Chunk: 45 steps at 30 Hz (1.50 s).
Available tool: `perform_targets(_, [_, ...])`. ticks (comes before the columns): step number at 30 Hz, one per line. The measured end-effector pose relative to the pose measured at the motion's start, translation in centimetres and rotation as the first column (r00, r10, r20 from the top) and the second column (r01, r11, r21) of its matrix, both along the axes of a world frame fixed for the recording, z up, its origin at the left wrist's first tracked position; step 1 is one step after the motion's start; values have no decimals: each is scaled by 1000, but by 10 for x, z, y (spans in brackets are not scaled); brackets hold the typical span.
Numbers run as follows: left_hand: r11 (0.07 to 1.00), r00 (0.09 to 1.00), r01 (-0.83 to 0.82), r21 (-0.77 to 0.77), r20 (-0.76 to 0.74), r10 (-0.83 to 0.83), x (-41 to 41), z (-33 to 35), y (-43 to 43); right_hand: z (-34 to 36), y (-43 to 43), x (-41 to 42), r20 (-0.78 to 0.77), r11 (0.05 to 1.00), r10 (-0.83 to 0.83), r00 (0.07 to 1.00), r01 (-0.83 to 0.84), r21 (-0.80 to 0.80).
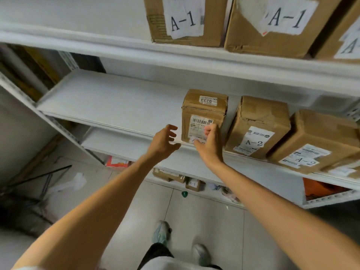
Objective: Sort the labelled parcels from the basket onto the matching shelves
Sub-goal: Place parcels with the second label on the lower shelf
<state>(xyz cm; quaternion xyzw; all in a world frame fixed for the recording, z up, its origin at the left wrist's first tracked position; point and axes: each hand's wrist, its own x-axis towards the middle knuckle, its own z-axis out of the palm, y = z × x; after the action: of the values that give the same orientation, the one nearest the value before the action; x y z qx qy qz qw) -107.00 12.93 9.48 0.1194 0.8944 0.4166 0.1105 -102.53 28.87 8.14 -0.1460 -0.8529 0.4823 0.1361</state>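
A small brown cardboard parcel (204, 110) with a barcode label and a "0233" sticker stands upright on the middle white shelf (109, 106), near its front edge. My right hand (209, 145) rests against the parcel's lower front face, fingers curled and covering its bottom label. My left hand (164, 142) hovers just left of the parcel with fingers spread, holding nothing. Two parcels marked A-2 (257, 127) (315, 141) stand to its right on the same shelf. The basket is out of view.
The upper shelf (116, 45) carries large boxes marked A-1 (185, 20) (280, 22). Below the lower shelf, small boxes (191, 185) and clutter lie on the tiled floor. A dark metal stand (39, 178) and my shoes (161, 230) are below.
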Motion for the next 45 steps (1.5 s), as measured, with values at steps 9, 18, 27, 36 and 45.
perform_targets(9, [895,953,-293,-336,-175,246,102,14,-90,29,-63,23,214,572,717,664,-735,365])
perform_targets(18, [615,766,-615,-494,-190,613,273,24,-196,41,-215,89,499,-54,838,222,-875,480])
perform_targets(27, [281,369,-801,-529,-66,927,486,28,-224,50,-335,244,529,-542,793,-301,-744,390])
perform_targets(36, [-112,-97,-843,-526,-57,994,642,28,-167,53,-368,413,483,-865,477,-734,-293,407])
perform_targets(45, [-399,-470,-734,-549,-14,883,758,31,-94,59,-350,530,513,-940,202,-834,-18,341])
